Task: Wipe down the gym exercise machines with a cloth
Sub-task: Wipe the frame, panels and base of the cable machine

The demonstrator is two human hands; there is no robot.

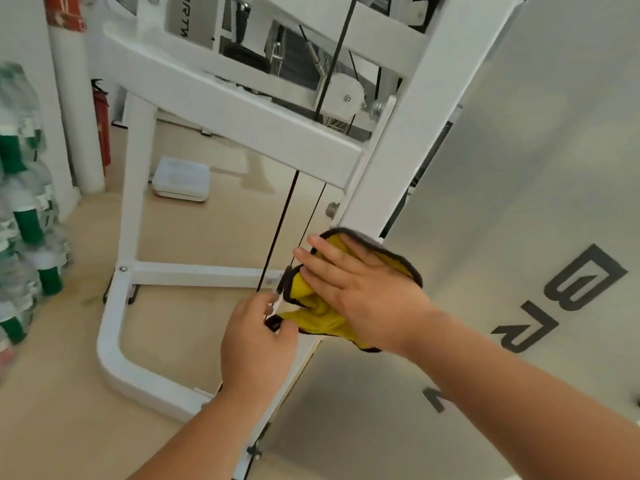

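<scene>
Right hand (363,296), one of two in view, lies flat with fingers straight and spread, pressing the cloth (318,308) against the machine (242,109) at its post (377,181), right of centre frame. Left hand (256,344), below and to the left, has fingers curled and pinches the cloth's lower left corner between thumb and fingertips.

Count:
- One cloth, yellow with dark edging, bunched under the right palm. Its upper edge wraps the post and its right edge overlaps the panel (519,168).
- One white machine frame, made up of the slanted post, one sloping beam (221,98) across the upper frame, one leg (138,168) at left and one low bar (201,271) joining leg to post.
- Two black cables (278,233) drop from under the beam. Both pass just beside the cloth's left edge, and the right one runs behind the right fingertips.
- One bolt (332,209) on the post, just above the cloth.
- One grey panel with dark lettering fills the right of the frame.
- One stack of bottles (24,216) with green labels at the left edge. Their number cannot be told.
- One red extinguisher (102,126) at upper left.
- One white box (181,178) on the floor (69,393).

Clearance: an open bay lies between leg and cables, bounded by the beam above and the bar below. Bare floor shows at lower left. To the right, the panel's edge runs close along the post.
</scene>
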